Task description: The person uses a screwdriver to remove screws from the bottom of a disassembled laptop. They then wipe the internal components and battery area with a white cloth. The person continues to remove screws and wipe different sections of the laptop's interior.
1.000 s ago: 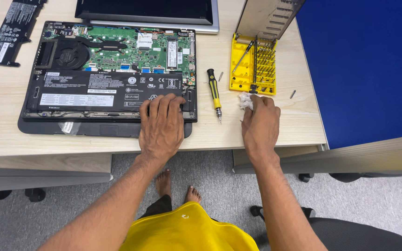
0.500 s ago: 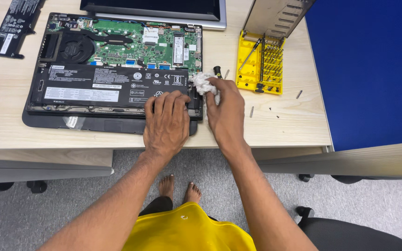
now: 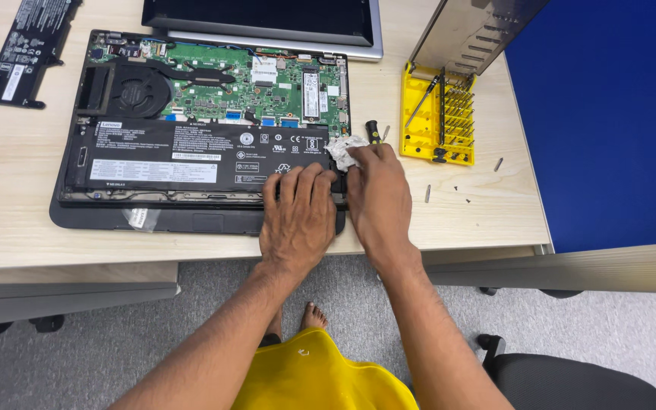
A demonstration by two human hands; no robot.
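fingers of the right hand (image 3: 377,193) pinch a crumpled white tissue (image 3: 345,150) against the right edge of the opened laptop (image 3: 191,137). left hand (image 3: 298,216) lies flat, fingers spread, on the black battery (image 3: 191,156), whose long axis runs left to right along the desk (image 3: 9,220). yellow bit case (image 3: 438,114) sits near.

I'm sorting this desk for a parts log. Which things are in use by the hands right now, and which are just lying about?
In use:
left hand pressing flat on the opened laptop
right hand holding a crumpled white wipe at the laptop's right edge

Lying about:
loose battery
yellow bit tray
screwdriver
loose screws
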